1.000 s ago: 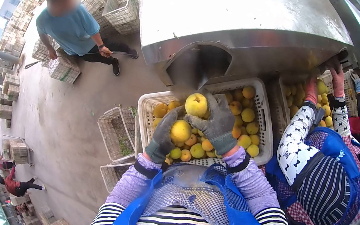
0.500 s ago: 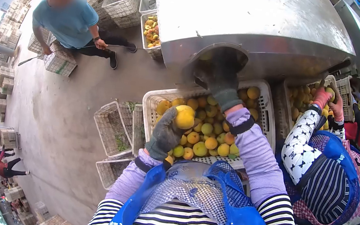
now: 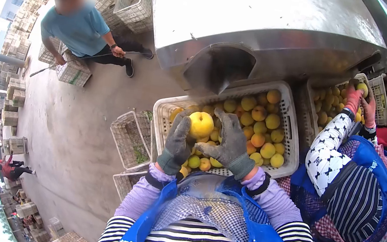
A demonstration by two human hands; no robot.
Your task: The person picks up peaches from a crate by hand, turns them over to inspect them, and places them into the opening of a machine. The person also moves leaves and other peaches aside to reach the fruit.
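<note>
The left hand (image 3: pixel 178 141) grasps a yellow peach (image 3: pixel 201 124) at frame centre, above the crate (image 3: pixel 288 116), while the spread, released right hand (image 3: pixel 230 141) hovers just right of it.

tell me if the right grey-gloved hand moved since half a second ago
Yes. The right grey-gloved hand has come back from the steel machine's dark chute opening, down over the white plastic crate, beside the yellow fruit.

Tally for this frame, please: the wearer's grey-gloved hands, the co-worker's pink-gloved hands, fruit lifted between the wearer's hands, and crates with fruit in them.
Grey-gloved hands: 2, left hand and right hand
Pink-gloved hands: 2
Yellow fruit lifted between the wearer's hands: 1
Crates with fruit: 2, white crate and co-worker's crate
Total: 7
</note>
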